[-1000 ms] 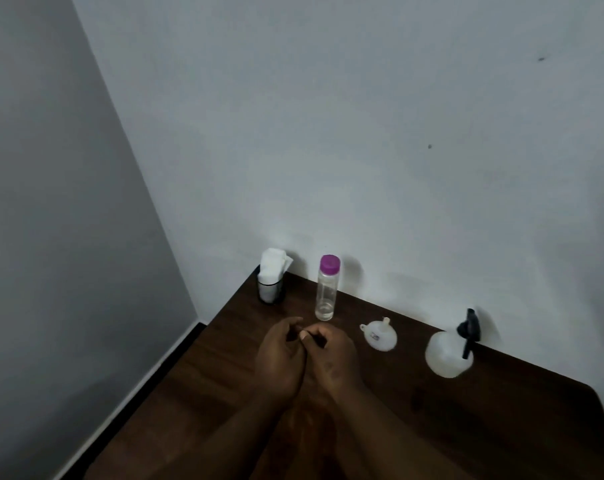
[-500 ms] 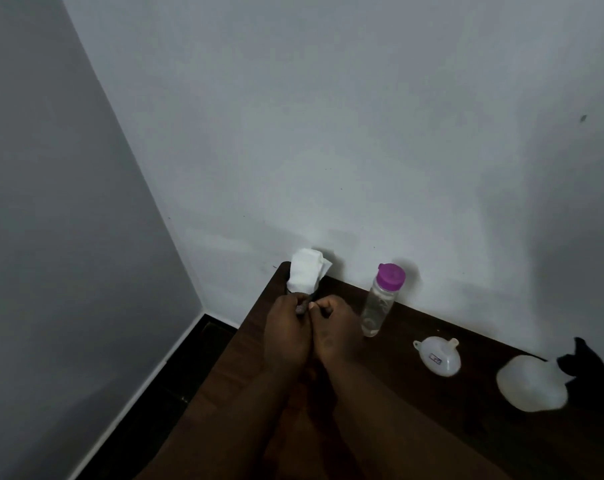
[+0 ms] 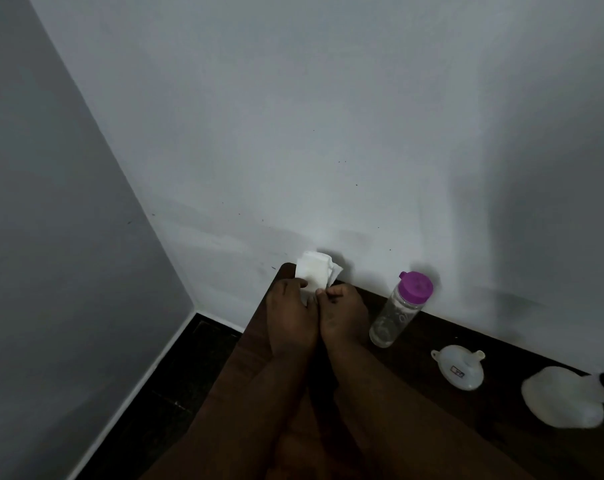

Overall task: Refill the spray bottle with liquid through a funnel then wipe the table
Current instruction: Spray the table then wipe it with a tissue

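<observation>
Refill not started: purple-capped bottle is capped, funnel lies apart from spray bottle. Left hand and right hand both pinch the tissues at the table corner.

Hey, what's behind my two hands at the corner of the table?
Behind the left hand and right hand, white tissues stick up. Whatever holds them is covered by the hands, so it cannot be seen.
</observation>
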`<action>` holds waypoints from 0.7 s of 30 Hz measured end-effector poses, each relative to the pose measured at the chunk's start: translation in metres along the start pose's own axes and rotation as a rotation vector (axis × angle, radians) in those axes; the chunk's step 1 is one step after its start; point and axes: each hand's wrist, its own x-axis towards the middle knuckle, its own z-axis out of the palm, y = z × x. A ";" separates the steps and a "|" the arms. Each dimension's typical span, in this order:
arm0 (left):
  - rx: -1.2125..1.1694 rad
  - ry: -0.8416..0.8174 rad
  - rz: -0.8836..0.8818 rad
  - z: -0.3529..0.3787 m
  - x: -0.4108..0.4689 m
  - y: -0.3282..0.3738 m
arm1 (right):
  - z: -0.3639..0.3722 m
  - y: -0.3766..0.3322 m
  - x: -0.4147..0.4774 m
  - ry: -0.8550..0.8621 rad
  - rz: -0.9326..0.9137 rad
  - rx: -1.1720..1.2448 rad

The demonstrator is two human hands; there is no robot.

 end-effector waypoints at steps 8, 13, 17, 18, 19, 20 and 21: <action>-0.043 0.004 -0.036 -0.006 -0.003 0.000 | 0.000 0.000 -0.005 -0.019 -0.117 0.007; -0.180 0.078 -0.099 -0.015 -0.014 0.005 | -0.006 -0.007 -0.016 -0.013 -0.245 0.133; -0.289 0.110 -0.126 -0.020 -0.023 0.004 | -0.019 -0.012 -0.025 -0.073 -0.283 0.224; -0.304 0.115 -0.120 -0.021 -0.026 0.003 | -0.024 -0.013 -0.028 -0.078 -0.274 0.251; -0.343 0.122 -0.126 -0.022 -0.028 0.000 | -0.028 -0.013 -0.029 -0.086 -0.246 0.290; -0.409 0.113 -0.167 -0.023 -0.032 -0.001 | -0.032 -0.012 -0.031 -0.098 -0.208 0.339; -0.511 0.091 -0.241 -0.024 -0.036 -0.001 | -0.036 -0.011 -0.034 -0.114 -0.169 0.387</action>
